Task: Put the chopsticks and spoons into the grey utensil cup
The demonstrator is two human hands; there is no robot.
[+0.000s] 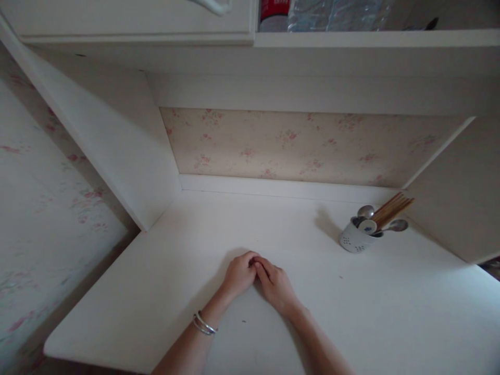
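My left hand (240,273) and my right hand (276,286) rest together on the white tabletop (164,307), near its middle. Both are closed, with curled fingers meeting at the tips. No object shows in either hand, though the inner sides of the fingers are partly hidden. Two silver bangles (203,324) circle my left wrist. To the right of my hands, well out of contact, a white perforated utensil holder (353,240) stands upright. It contains spoons (398,225), a bundle of wooden chopsticks (392,209) and a white round-ended utensil (367,226).
White side panels (117,140) flank the surface, and a floral back wall (269,146) rises behind it. Overhead, a shelf (375,39) holds a red-labelled bottle (274,10) and clear plastic packages (332,14). A closed cabinet door (128,18) is at upper left.
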